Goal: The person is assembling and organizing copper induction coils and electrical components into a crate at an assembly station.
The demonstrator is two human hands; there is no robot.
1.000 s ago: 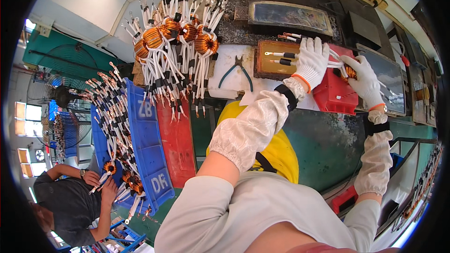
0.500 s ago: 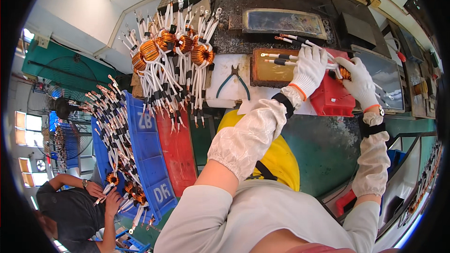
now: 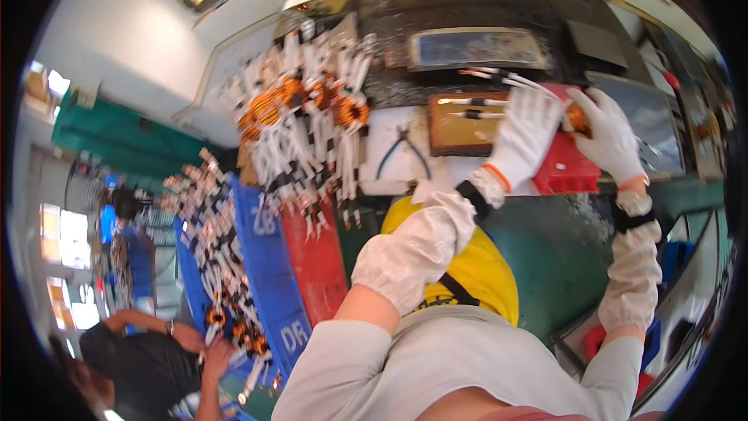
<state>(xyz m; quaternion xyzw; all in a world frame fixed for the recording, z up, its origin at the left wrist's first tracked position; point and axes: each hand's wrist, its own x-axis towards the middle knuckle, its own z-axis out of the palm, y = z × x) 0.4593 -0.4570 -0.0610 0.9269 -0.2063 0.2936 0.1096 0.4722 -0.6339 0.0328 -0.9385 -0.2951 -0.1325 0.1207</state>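
In my gloved right hand (image 3: pixel 609 139) is an orange copper-wound toroid coil (image 3: pixel 577 118), gripped over the red plastic bin (image 3: pixel 567 165). My gloved left hand (image 3: pixel 527 134) is closed over the coil's white cable leads (image 3: pixel 483 115), its fingers together and pointing away from me. The leads' black-sleeved, bare metal ends stick out to the left, above a tan rectangular block with a dark rim (image 3: pixel 442 134). The glove hides where the leads run to the coil.
Green-handled cutting pliers (image 3: pixel 403 148) lie left of the block. Several finished coils (image 3: pixel 266 109) with white leads are heaped further left, beside a blue crate (image 3: pixel 269 265) full of more. A co-worker (image 3: pixel 144 362) handles coils at lower left. A framed glass-topped plate (image 3: pixel 477 48) sits behind.
The whole view has shifted and blurred, with the bench appearing slightly further right and lower. My hands stay at the coil and its leads; the left fingers look straighter.
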